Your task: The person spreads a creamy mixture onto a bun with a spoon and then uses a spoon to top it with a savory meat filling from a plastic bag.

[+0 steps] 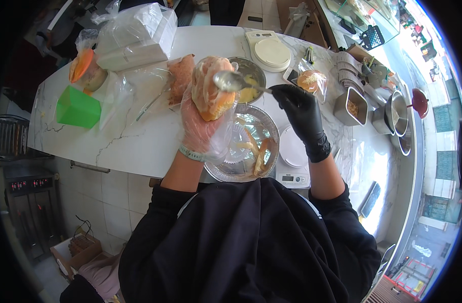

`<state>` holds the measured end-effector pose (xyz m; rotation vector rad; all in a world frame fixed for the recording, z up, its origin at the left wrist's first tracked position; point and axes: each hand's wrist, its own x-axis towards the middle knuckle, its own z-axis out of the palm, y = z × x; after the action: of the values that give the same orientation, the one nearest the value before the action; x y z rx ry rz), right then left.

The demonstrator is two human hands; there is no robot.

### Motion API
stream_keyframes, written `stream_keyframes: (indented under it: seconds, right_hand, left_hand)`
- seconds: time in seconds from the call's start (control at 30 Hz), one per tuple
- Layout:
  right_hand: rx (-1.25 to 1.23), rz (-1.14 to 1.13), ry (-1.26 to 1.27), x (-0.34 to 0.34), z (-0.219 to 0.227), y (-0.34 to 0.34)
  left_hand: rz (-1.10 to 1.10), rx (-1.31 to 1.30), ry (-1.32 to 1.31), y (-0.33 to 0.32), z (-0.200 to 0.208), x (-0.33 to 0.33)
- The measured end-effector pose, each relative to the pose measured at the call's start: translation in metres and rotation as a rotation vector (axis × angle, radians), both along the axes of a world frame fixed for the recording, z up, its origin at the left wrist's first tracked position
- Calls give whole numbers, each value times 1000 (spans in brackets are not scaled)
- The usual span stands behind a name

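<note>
Here, at upper centre, the left hand [206,126] has its grip around one smeared bun [203,88]; the right hand's [302,113] grip pinches one spoon [229,81]; two scales [293,151] stand right of centre.

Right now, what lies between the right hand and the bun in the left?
In the head view, a spoon, held by the right hand, spans that stretch, its tip overlapping the bun; a metal bowl shows behind the spoon.

**A Place for Food**

This looks like a food shop to me, watching from far off. I see two scales [272,53], metal tubs [350,107], bagged food [310,81] and white boxes [140,40] on a counter [132,146]. A glass case [377,19] stands beyond.
</note>
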<state>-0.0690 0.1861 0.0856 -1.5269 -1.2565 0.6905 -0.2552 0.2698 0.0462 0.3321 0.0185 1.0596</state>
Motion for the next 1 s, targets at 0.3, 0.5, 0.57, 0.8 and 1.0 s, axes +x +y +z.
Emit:
stream_keyframes:
  seconds: [0.3, 0.5, 0.57, 0.8, 1.0]
  right_hand:
    - [22, 44, -6, 22, 3, 20]
    - [-19, 90, -114, 19, -1, 23]
    - [95, -90, -319, 27, -7, 42]
    - [86, -143, -1226, 32, -76, 88]
    - [-199, 31, -513, 56, -90, 75]
  left_hand:
    - [-209, -160, -103, 2, 1, -2]
    - [-125, -158, 6, 11, -11, -10]
    - [-94, -142, 8, 15, -20, -16]
    - [20, -216, -15, 22, -49, -28]
    - [54, -284, -32, 18, -55, -40]
